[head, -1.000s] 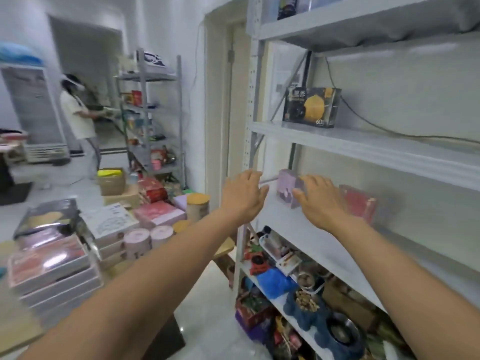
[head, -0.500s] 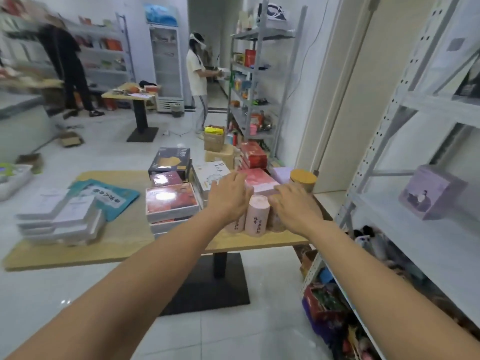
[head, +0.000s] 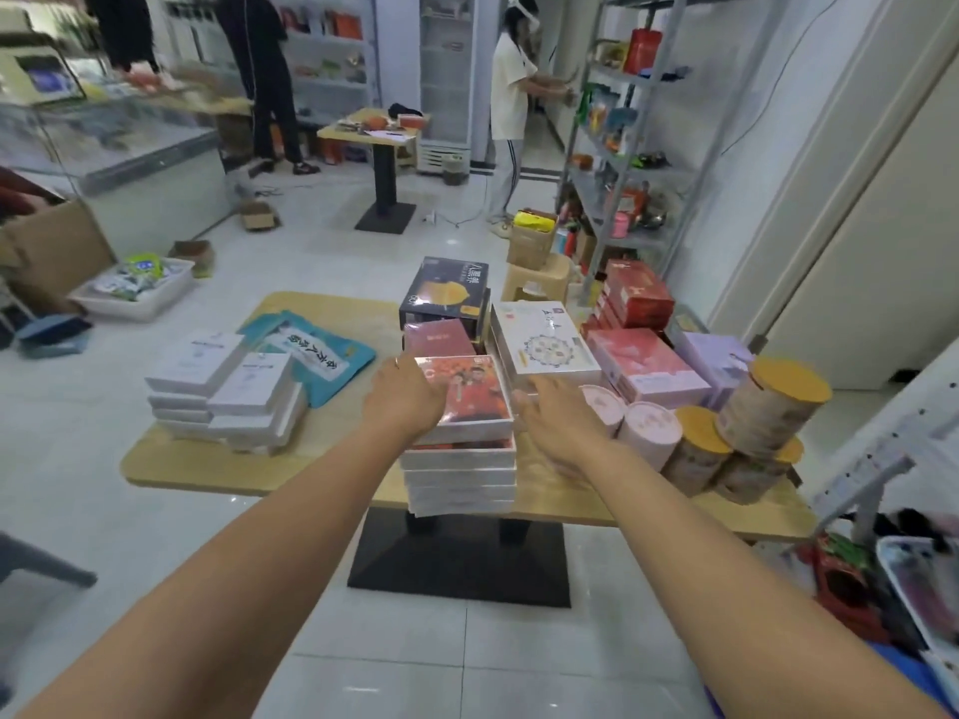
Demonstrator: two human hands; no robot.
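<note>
While both arms reach forward over the desk [head: 207, 461], the left hand [head: 402, 402] and the right hand [head: 560, 422] flank the red box [head: 469, 402].

1. Position of the box. The red box lies flat, printed face up, on top of a stack of flat boxes [head: 459, 480] at the near edge of the desk, about midway along it.
2. Orientation. Its long axis runs from the near edge of the desk toward the far edge, leaning slightly left at the far end. One short edge faces the person.
3. Left hand. It lies over the left long edge of the box, back of the hand up. Fingers are loosely extended and close together, clasping nothing. Whether the fingertips bear on the lid cannot be told.
4. Right hand. It sits just beside the right long edge, between the stack and the pink canisters [head: 648, 430]. Fingers are straight and point toward the far right corner of the box. No grip is formed.
5. Surroundings. A maroon box [head: 441, 337] and a white patterned box [head: 545, 342] lie just behind the stack. Tins with yellow lids [head: 773, 404] stand at the right end, and a stack of white boxes [head: 228, 391] at the left.
</note>
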